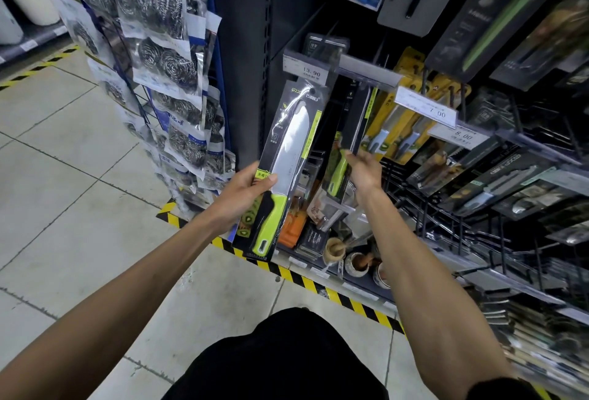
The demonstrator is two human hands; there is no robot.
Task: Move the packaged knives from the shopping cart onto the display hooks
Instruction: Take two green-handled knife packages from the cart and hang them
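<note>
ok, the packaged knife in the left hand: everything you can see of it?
The packaged knife is a long dark card under clear plastic, holding a broad silver blade and a lime-green and black handle, with kiwi pictures at the bottom. It tilts blade up, hang hole at the top, not on a hook. The left hand grips its left edge, thumb across the front.

The dark display rack on the right carries hanging knife packages on hooks; near its bottom shelf stand small jars.

Pale tiled floor w/ yellow-black hazard tape by dark shelving.
</note>
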